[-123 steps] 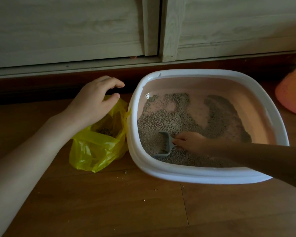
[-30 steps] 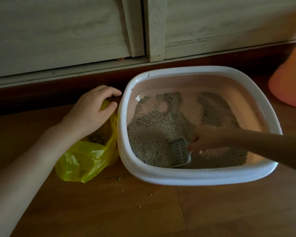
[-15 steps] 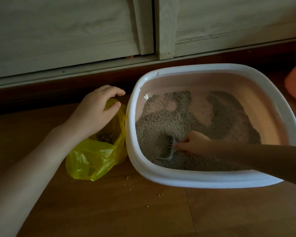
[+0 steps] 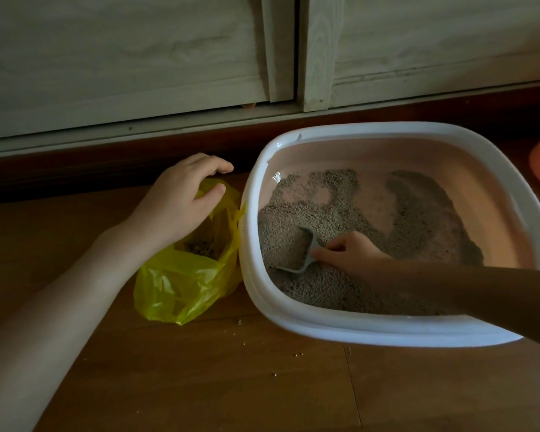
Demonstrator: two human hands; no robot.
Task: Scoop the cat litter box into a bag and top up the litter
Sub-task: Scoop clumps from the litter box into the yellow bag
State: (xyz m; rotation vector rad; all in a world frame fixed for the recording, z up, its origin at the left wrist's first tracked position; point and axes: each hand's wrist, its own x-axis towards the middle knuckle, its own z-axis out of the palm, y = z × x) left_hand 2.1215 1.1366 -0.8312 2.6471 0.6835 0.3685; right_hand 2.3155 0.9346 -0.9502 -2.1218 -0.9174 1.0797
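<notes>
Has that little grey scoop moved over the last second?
Yes. The scoop, held by the right hand, has shifted from the litter box's near rim leftward and farther into the litter.

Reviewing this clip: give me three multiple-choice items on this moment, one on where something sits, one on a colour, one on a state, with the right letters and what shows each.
1. Where is the thin plastic bag relative to the white-rimmed litter box?
A. Inside the box
B. On the wooden floor against the box's left side
C. Behind the box by the cabinet

2. What colour is that bag?
A. Yellow
B. Black
C. Blue

3. What is the right hand doing?
A. Resting flat on the floor
B. Gripping the box's rim
C. Holding the grey plastic scoop in the grey granular litter

Answers:
1 B: the bag lies on the floor, touching the box's left wall.
2 A: it is translucent yellow.
3 C: the fingers curl round the scoop's handle, and its pan sits in the litter. The left hand holds the bag's mouth.
</notes>
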